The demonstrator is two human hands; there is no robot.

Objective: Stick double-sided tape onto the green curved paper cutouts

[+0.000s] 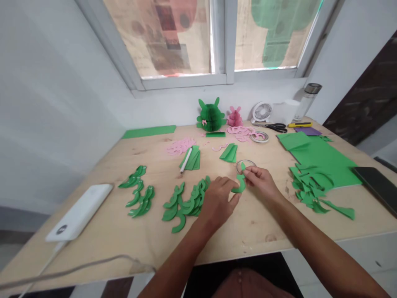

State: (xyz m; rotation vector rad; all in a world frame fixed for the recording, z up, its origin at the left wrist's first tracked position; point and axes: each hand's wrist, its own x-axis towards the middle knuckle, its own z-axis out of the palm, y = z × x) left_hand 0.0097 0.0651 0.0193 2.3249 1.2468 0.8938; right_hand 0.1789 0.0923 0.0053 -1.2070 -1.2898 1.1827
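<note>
Between my two hands is a curved green paper cutout (pixel 240 185) with a pointed tip at its upper end. My left hand (pixel 219 199) pinches its lower left part between thumb and fingers. At the upper right of the cutout, my right hand (pixel 259 180) has its thumb and fingertips closed on the paper. A roll of tape (pixel 246 161) lies just behind my right hand, partly covered by it. Stacked green curved cutouts (pixel 186 203) lie to the left of my left hand, the nearest partly hidden by it.
More green cutouts (pixel 139 194) and a white power bank (pixel 81 211) lie to the left. Green scraps (pixel 310 186), green sheets (pixel 328 159) and a dark phone (pixel 376 186) are on the right. Scissors (pixel 277 127), a fan (pixel 262 111) and a bottle (pixel 307 101) stand or lie behind.
</note>
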